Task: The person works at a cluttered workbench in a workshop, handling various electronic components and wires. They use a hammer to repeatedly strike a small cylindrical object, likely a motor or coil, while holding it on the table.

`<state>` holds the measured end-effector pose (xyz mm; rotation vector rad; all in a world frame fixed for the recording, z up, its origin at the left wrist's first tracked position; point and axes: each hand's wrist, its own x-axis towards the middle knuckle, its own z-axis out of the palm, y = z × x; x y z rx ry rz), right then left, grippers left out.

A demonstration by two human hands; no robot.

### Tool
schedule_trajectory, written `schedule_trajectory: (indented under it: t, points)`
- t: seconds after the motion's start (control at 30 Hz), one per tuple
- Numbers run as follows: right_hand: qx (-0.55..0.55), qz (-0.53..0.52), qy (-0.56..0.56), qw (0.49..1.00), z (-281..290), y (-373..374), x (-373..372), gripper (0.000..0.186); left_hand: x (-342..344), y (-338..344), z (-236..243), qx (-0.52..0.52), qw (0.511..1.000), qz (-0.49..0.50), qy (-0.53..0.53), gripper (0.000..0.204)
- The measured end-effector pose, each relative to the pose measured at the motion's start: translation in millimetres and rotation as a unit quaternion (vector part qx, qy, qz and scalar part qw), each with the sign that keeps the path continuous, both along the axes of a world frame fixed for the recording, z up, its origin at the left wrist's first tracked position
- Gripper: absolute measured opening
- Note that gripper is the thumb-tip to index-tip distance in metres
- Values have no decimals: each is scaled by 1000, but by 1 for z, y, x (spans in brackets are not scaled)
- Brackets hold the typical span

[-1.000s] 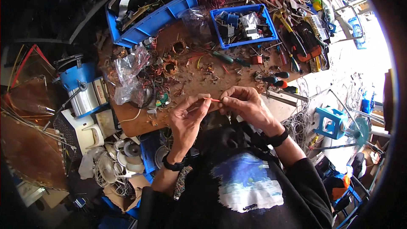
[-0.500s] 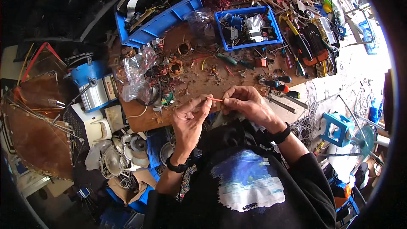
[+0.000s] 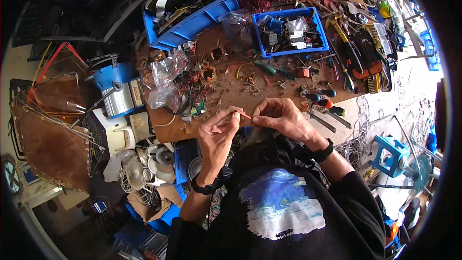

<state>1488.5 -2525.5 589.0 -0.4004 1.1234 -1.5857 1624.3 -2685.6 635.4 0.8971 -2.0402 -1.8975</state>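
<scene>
Head view: my left hand [image 3: 217, 132] and right hand [image 3: 280, 119] meet just above the near edge of the wooden bench [image 3: 226, 94], fingertips of both pinched shut on a thin red wire [image 3: 244, 114] that spans the small gap btwn them; wire is held in the air, just off the bench edge, over my lap. Both wrists carry dark bands. Bench is crowded w/ bits: a clear plastic bag [image 3: 163, 79] to the left near copper coil parts, a small blue tray [image 3: 290, 31] of components straight ahead, a bigger blue bin [image 3: 190, 7] back-left. Screwdrivers w/ red and dark handles [image 3: 323, 100] lie near my right hand, apart from it. Off the bench to the left, a blue motor-like unit [image 3: 118, 89] w/ metal drum; lower right, a blue stool [image 3: 389, 153] on the floor.
</scene>
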Motion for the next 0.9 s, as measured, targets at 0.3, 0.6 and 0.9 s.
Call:
schedule_trajectory:
  t: [0.3,0.6,0.9]
  points:
    - [2,11,21,1000,1,2,-1,16,-4,4,6,-57,997,2,-59,14]
    - [-1,-20,43,999,1,-3,2,21,-10,9,1,-41,999,9,-25,16]
    - [4,-59,252,966,2,-2,-2,15,-16,16,2,-108,994,0,8,13]
